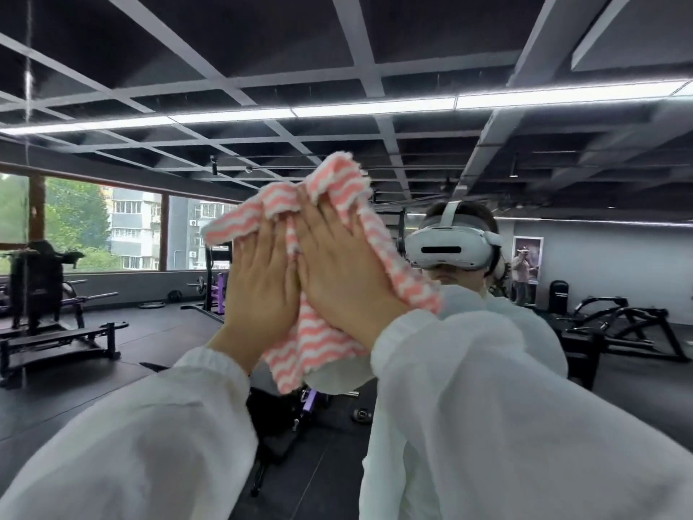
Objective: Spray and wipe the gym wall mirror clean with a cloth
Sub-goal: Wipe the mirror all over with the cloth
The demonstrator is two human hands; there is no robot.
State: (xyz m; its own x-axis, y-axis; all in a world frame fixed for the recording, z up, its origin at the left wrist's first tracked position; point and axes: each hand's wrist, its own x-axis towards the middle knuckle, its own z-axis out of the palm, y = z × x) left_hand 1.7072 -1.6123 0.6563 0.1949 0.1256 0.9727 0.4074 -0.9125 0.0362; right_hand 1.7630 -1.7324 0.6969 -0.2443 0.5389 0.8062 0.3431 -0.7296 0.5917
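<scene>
Cloth (318, 332), pink with white wavy stripes, sits high on the gym wall mirror (112, 313), spread and bunched under two raised hands at about the height of the reflected head. The left hand (258, 283) lies flat on the cloth's left part, fingers straight and pointing up, its grip released and only pressing the fabric to the glass. The right hand (337, 272) lies just beside it, touching along the inner edge, palm on the middle of the cloth, fingers likewise straight and angled up and to the left, with the fingertips tucked under a fold at the top, so its grip is also released rather than clenched. Loose cloth hangs below the wrists and trails off to the right past the right wrist. Both arms wear white sleeves (487, 407) with gathered cuffs. In the glass, right of the hands, appears the reflection of the person in a white headset (450, 245) (the face is mostly covered by it). The mirror also shows a dark weight machine (41, 294) at the left, windows (101, 223) with trees and apartment blocks behind it, black benches (630, 328) at the right, a dark grid ceiling crossed by a long light strip (375, 106), and a small figure far back at the right wall
</scene>
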